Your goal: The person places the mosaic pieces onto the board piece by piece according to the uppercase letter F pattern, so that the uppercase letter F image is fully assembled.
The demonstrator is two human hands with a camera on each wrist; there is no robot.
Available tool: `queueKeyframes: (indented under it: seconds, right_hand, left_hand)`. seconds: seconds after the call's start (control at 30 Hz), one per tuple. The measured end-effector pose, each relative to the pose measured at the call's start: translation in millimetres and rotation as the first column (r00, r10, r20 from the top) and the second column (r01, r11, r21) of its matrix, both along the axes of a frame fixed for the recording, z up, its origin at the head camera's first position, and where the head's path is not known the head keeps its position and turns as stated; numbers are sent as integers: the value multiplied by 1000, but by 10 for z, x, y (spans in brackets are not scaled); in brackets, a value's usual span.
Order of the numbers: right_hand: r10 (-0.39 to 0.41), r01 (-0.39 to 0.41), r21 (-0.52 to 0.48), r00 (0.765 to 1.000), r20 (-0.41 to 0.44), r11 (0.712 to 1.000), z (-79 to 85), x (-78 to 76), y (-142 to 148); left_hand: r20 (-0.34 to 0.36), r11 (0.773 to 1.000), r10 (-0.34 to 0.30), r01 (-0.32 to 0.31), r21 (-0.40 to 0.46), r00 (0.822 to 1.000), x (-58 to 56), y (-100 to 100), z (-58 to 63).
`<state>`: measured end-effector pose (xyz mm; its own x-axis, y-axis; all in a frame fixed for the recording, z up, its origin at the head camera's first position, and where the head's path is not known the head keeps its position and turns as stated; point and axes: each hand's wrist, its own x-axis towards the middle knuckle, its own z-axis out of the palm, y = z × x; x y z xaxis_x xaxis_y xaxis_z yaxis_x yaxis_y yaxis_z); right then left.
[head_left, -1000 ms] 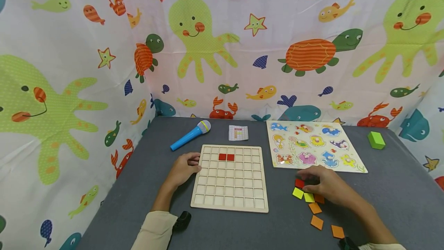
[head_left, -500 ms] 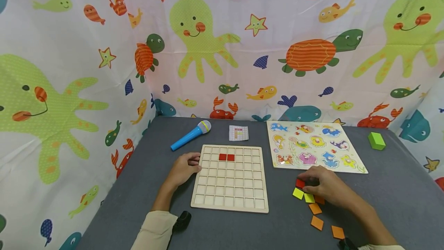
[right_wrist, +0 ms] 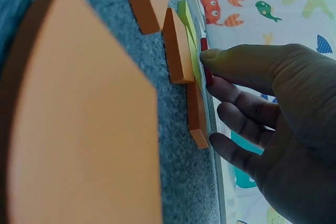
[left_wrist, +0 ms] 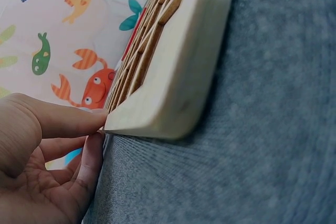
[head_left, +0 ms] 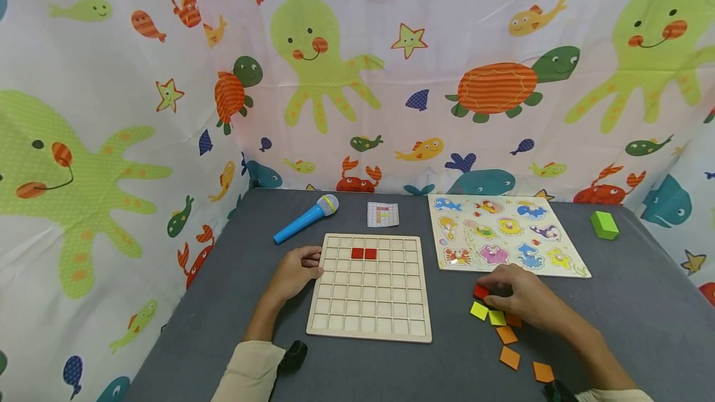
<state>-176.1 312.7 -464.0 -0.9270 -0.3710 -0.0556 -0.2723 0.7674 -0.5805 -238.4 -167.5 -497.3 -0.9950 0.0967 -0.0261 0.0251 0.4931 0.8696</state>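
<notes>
A wooden grid board [head_left: 368,304] lies flat on the grey table, with two red tiles [head_left: 364,254] side by side in its second row. At the board's left edge my left hand [head_left: 293,273] pinches the rim; in the left wrist view the thumb [left_wrist: 68,121] is on top with a finger below. To the right of the board, my right hand [head_left: 516,293] pinches a red tile [head_left: 480,291] between thumb and finger. Close under that hand are two yellow tiles [head_left: 478,311] and several orange tiles [head_left: 509,358]. One orange tile [right_wrist: 89,124] looms large in the right wrist view.
Behind the board lie a blue toy microphone [head_left: 306,219] and a small printed grid card [head_left: 383,214]. A sea-animal puzzle board [head_left: 505,234] lies beyond the right hand, and a green block [head_left: 605,225] sits at the far right. A patterned curtain [head_left: 357,79] rises behind the table.
Both hands and the tiles hold their places. The head view has shifted slightly.
</notes>
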Motion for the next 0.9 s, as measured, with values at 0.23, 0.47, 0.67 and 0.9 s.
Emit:
queueKeyframes:
  seconds: [0.23,0.47,0.67,0.9]
  right_hand:
    - [17,-17,-5,1000,-23,1000,3,-33,-91]
    - [57,-57,9,996,-63,998,29,-110,-207]
    - [53,-54,-7,995,-86,999,63,-165,-320]
    - [80,-81,-5,988,-130,997,59,-240,-494]
  left_hand:
    - [-1,1000,2,-2,-1,1000,3,3,2]
    - [3,1000,7,-7,-2,1000,-1,4,1]
    - [-1,1000,1,-1,-1,1000,-6,0,-3]
    - [1,1000,12,-12,-7,1000,-3,-9,-6]
